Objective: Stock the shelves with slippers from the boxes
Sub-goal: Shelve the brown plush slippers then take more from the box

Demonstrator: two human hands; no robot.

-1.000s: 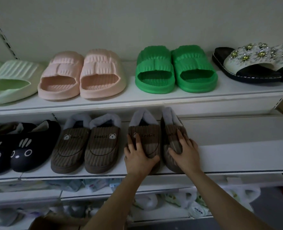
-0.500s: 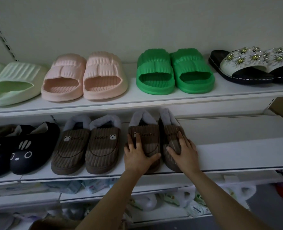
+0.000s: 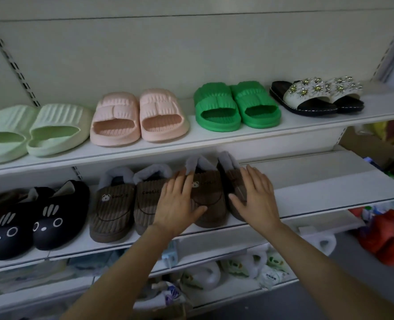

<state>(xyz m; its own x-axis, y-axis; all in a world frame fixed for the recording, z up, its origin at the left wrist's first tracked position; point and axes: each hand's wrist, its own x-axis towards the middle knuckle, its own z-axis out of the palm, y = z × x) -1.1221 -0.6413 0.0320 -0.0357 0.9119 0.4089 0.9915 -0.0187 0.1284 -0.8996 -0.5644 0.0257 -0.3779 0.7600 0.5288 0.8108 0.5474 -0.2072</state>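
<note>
Two shelves [image 3: 306,125] are carrying slippers. Upper shelf, four pairs: pale green, pink, green, jewelled black. Middle shelf: one black pair, two brown fleece pairs. Left hand [image 3: 177,204] and right hand [image 3: 256,197], fingers straight, are lying flat on the right brown pair [image 3: 211,195], frame centre.

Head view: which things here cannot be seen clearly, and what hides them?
- Right brown slipper: partly covered by the right hand.
- Text on middle brown slipper: too small; left hand overlaps it.
- Black slippers: leftmost pair cut off by the frame edge.
- Bottom shelf goods: dark, blurred.
</note>
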